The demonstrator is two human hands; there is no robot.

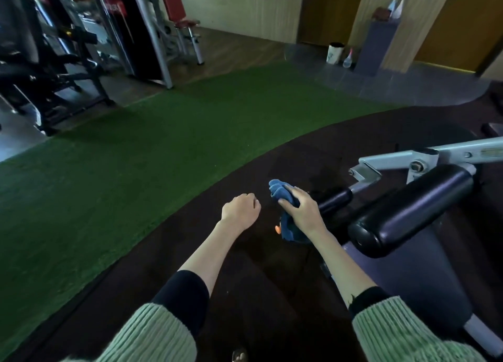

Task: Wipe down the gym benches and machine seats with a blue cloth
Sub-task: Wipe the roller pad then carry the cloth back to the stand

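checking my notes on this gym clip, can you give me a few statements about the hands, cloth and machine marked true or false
1. The right hand holds the blue cloth. True.
2. The left hand holds a spray bottle. False: its grip is curled and empty.
3. A black padded roller lies right of the cloth. True.
4. The cloth is pressed flat on the red seat. False: that seat stands far off across the green turf.
5. A spray bottle stands on the floor by the far wall. True.
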